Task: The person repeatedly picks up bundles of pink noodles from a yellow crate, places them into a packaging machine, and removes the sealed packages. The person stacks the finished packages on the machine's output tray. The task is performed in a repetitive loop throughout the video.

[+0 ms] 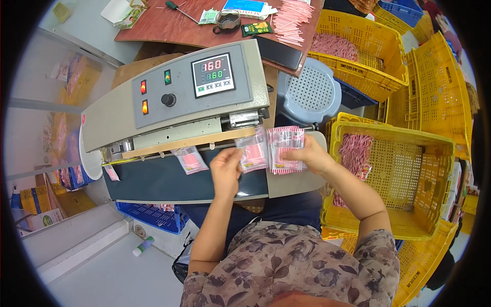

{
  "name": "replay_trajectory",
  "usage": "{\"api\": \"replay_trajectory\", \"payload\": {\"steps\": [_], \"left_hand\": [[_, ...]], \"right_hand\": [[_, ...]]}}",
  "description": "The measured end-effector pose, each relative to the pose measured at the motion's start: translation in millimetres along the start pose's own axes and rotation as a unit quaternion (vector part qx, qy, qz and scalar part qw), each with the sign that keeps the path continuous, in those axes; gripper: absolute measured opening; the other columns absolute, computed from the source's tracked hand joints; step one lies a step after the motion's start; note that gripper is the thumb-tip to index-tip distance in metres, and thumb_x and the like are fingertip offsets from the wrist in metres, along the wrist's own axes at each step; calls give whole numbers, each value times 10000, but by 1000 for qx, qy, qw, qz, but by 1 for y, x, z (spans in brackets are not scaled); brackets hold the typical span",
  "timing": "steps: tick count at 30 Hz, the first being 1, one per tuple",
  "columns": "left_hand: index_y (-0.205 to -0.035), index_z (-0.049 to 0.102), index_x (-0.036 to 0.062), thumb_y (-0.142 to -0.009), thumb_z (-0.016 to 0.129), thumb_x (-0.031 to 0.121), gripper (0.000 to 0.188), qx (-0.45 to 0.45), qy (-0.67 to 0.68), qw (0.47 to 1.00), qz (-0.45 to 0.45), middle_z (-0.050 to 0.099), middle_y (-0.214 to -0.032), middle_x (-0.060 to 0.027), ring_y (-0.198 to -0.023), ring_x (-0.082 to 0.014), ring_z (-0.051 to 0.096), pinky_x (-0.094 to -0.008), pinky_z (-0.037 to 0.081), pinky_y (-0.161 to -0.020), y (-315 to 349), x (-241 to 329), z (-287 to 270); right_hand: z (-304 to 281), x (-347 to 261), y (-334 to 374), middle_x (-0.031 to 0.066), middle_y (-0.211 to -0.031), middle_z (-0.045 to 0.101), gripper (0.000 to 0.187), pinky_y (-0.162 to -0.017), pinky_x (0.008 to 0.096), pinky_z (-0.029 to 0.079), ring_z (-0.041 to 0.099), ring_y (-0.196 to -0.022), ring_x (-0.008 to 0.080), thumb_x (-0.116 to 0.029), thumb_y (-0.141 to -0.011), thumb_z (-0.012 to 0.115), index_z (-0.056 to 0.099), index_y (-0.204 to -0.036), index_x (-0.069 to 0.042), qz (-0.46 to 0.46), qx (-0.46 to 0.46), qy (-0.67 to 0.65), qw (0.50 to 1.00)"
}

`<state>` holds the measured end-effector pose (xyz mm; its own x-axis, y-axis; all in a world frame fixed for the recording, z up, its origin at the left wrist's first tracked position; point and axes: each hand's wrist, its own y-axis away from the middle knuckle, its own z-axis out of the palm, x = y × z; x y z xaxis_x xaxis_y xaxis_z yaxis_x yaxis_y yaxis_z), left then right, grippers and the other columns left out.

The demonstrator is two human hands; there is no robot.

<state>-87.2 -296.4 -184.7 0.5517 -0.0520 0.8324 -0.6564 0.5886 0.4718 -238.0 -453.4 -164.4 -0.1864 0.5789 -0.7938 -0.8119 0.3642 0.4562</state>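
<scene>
A band sealing machine (174, 97) with lit switches and a digital display stands in front of me. At the right end of its sealing slot, my left hand (226, 168) pinches the left edge of a clear pouch (254, 155) with pink contents, the pouch's top against the slot. My right hand (311, 154) grips a stack of pink-striped pouches (285, 139) just right of it, thumb across the front. Farther left, a second pouch (190, 160) hangs from the slot over the dark conveyor belt (153, 187). Another small pouch (111, 173) is at the machine's left end.
Yellow crates (391, 123) stand on the right, one holding pink-striped packets (355, 153). A blue-grey plastic stool (310, 89) is behind the machine's right end. The red-brown table (169, 25) beyond holds a phone (279, 51), a screwdriver (180, 11) and pink sticks (292, 20).
</scene>
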Motion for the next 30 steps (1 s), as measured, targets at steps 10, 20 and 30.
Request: {"api": "replay_trajectory", "payload": {"steps": [10, 20, 30], "left_hand": [[-916, 599, -11, -756, 650, 52, 179, -111, -235, 935, 241, 527, -871, -35, -604, -48, 442, -181, 364, -531, 11, -18, 32], [-848, 625, -31, -792, 622, 68, 114, -89, -31, 995, -22, 546, -617, 10, -481, -13, 412, -158, 291, -413, -2, -10, 33], [-894, 587, -32, -803, 613, 71, 140, 117, -124, 945, 278, 550, -704, -23, -548, -43, 468, -163, 359, -465, 13, -13, -12]], "right_hand": [[-4, 3, 4, 10, -931, 604, 380, -775, 234, 446, 556, -840, 80, -41, -694, 703, 554, -1041, -4, -196, 7, 275, 941], [-4, 1, 2, 25, -941, 600, 362, -771, 247, 452, 546, -845, 84, -56, -711, 682, 552, -1046, -8, -63, 13, 85, 994], [-1, -1, -7, 32, -929, 609, 392, -756, 250, 458, 559, -818, 89, -48, -685, 704, 556, -1047, -15, -26, -17, 89, 996]]}}
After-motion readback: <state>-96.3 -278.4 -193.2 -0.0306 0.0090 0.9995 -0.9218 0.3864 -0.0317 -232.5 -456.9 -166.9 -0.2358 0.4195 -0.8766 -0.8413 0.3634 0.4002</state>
